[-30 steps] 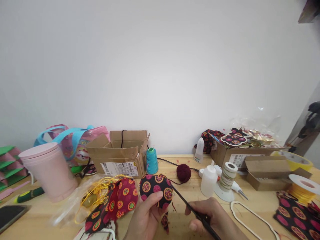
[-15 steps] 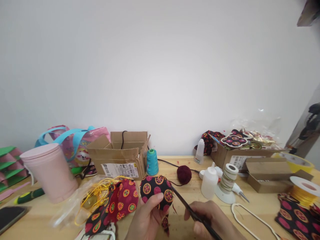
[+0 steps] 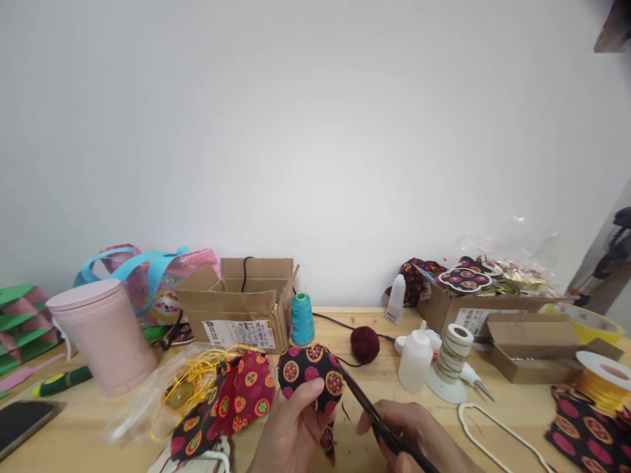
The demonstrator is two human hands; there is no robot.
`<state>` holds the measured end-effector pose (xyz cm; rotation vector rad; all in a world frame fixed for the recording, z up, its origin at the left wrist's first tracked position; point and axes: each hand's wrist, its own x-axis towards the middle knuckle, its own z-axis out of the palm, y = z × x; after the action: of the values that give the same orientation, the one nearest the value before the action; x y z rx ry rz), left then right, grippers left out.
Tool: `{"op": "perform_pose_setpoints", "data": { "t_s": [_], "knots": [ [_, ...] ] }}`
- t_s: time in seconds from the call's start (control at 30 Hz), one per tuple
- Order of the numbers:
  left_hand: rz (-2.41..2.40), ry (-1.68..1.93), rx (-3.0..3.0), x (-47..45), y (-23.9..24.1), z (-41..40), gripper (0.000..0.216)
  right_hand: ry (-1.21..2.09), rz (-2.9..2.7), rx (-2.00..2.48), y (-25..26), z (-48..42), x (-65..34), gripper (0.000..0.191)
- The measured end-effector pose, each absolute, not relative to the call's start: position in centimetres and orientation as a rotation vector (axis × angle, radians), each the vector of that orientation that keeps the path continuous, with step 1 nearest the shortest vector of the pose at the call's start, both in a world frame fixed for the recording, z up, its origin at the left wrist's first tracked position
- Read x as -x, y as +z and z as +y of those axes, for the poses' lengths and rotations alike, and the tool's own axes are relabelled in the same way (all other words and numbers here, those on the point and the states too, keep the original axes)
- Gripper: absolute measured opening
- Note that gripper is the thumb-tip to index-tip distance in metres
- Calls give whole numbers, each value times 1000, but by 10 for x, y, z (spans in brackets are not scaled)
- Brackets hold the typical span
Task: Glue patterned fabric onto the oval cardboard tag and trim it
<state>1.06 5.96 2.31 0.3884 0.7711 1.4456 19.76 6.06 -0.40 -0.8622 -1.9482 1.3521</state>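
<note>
My left hand (image 3: 290, 430) pinches a rounded, padded piece of black fabric with orange and pink circles (image 3: 310, 376), holding it upright over the wooden table (image 3: 507, 410). My right hand (image 3: 419, 440) grips long black scissors (image 3: 377, 420), whose closed tips touch the right edge of the padded piece. A dark red thread runs from the piece toward a maroon yarn ball (image 3: 365, 343). Red and black patterned fabric pieces (image 3: 231, 401) lie just left of my left hand.
A pink lidded cup (image 3: 101, 335), a phone (image 3: 22, 420), an open cardboard box (image 3: 241, 312), a teal thread spool (image 3: 302, 318), glue bottles (image 3: 415, 358), a ribbon spool (image 3: 453, 351), yellow cord (image 3: 192, 378) and boxes of fabric discs (image 3: 473, 289) crowd the table before a white wall.
The view shifted slightly. My right hand and the scissors edged a little left toward the padded piece; my left hand keeps its hold.
</note>
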Motion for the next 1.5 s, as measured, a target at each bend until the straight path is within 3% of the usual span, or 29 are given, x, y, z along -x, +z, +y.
{"op": "perform_pose_setpoints", "data": {
  "t_s": [0.23, 0.8, 1.1, 1.5],
  "knots": [
    [790, 1422, -385, -14, 26, 58, 14, 1253, -1893, 905, 6, 51, -197, 54],
    [845, 1355, -461, -22, 25, 57, 13, 1013, -1810, 1123, 3, 48, -187, 44],
    [835, 1314, -484, -20, 25, 55, 12, 1018, -1825, 1126, 11, 49, -188, 52],
    [741, 1279, -541, -29, 34, 50, 2, 1128, -1894, 952, 20, 54, -184, 49]
  ]
}}
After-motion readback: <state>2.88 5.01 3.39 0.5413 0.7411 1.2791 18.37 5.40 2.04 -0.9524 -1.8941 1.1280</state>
